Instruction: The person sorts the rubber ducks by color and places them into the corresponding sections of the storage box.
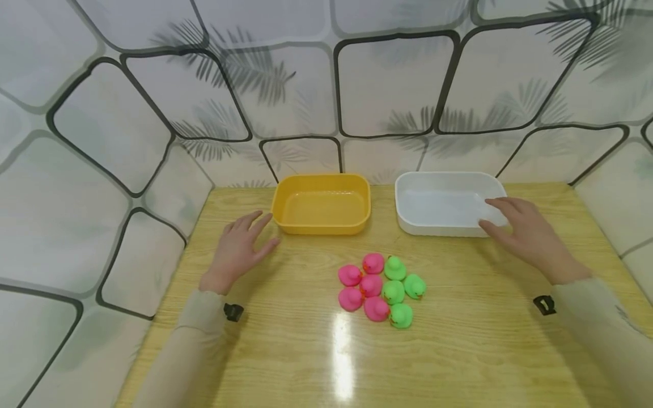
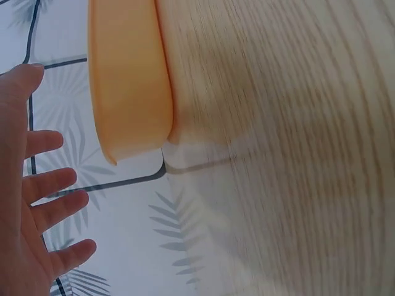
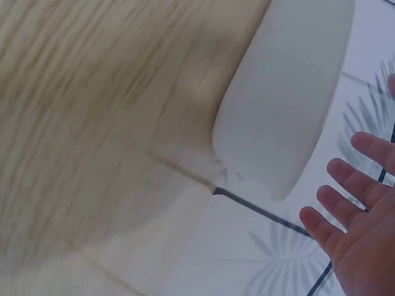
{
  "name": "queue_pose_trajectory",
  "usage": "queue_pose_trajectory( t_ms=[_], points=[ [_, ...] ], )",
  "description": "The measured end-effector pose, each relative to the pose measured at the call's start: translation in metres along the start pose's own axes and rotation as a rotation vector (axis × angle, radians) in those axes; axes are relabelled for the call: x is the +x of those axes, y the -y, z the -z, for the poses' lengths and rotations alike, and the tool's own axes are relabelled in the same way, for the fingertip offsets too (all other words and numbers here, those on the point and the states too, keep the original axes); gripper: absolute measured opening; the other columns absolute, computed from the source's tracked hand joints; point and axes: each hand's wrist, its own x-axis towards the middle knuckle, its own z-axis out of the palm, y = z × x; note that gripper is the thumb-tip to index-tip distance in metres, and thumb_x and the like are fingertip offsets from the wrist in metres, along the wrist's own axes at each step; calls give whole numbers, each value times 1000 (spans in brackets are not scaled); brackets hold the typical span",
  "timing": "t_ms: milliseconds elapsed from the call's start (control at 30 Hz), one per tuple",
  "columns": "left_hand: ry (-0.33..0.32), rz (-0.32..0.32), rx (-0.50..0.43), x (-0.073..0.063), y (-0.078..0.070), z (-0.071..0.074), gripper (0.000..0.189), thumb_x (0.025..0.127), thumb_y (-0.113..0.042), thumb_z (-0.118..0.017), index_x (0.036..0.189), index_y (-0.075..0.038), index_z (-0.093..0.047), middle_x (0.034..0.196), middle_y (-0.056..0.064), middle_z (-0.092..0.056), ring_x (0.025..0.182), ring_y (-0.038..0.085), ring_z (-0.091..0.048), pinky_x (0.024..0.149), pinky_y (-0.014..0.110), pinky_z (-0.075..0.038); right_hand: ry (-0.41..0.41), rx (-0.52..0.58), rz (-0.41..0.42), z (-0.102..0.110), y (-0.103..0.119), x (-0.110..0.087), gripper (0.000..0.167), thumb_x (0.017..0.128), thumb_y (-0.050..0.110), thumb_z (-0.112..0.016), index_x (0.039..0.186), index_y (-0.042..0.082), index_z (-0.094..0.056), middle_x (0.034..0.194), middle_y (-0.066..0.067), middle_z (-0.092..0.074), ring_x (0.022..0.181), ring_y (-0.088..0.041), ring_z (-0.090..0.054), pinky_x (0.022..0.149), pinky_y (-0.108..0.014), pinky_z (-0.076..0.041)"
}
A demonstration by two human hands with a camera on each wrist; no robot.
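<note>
Pink ducks [image 1: 371, 285] and green ducks [image 1: 393, 292] are sitting on the counter [image 1: 459, 351] — yellow tray [image 1: 322, 205] at their eleven o'clock, white tray [image 1: 439, 199] at one. The left hand [image 1: 237, 250] and right hand [image 1: 533, 235] are hovering, fingers spread wide, at ten and two.

Table [image 1: 285, 345]: on its rear part, left tray [image 1: 322, 229] and right tray [image 1: 441, 230], side by side, apart. Wall [image 1: 306, 85]: behind both trays. Ducks [image 1: 370, 285], nine: clustered on the table, before the gap between trays. Left hand [image 1: 238, 249]: near left tray's left end. Right hand [image 1: 530, 237]: near right tray's right end.
</note>
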Motion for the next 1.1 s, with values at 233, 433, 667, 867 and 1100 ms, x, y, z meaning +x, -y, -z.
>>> queue_pose_trajectory(
  t_ms=[233, 433, 667, 867, 1100],
  points=[
    [-6, -44, -24, 2, -12, -1, 62, 100, -44, -69, 148, -7, -57, 143, 22, -57, 131, 43, -54, 110, 65, -39, 10, -37, 48, -6, 15, 12, 54, 104, 33, -65, 142, -3, -55, 141, -31, -51, 132, -54, -41, 106, -70, -33],
    [-32, -104, -12, 4, -23, -5, 57, 99, -43, -69, 143, -8, -61, 134, 20, -64, 122, 42, -60, 106, 63, -42, 12, -41, 55, -6, 25, 22, 52, 103, 32, -67, 141, -2, -57, 139, -29, -54, 130, -51, -44, 107, -67, -33],
    [-16, -134, -48, 10, -37, -12, 54, 99, -43, -68, 142, -10, -62, 128, 16, -67, 118, 38, -62, 104, 61, -44, 30, -37, 75, -7, 39, 38, 50, 103, 34, -66, 140, 1, -59, 139, -25, -56, 130, -48, -46, 105, -67, -38],
    [-15, -162, -118, 13, -56, -17, 51, 99, -42, -68, 137, -8, -65, 125, 13, -69, 115, 36, -65, 99, 57, -48, 65, -20, 101, -13, 48, 54, 49, 104, 33, -64, 139, -1, -59, 138, -27, -56, 131, -48, -46, 107, -65, -37],
    [-48, -228, -165, 16, -73, -24, 47, 97, -41, -71, 132, -9, -68, 126, 10, -69, 114, 32, -66, 94, 55, -50, 82, -21, 144, -22, 62, 72, 47, 102, 29, -67, 138, 0, -60, 135, -26, -59, 130, -47, -48, 109, -63, -38]
  ],
)
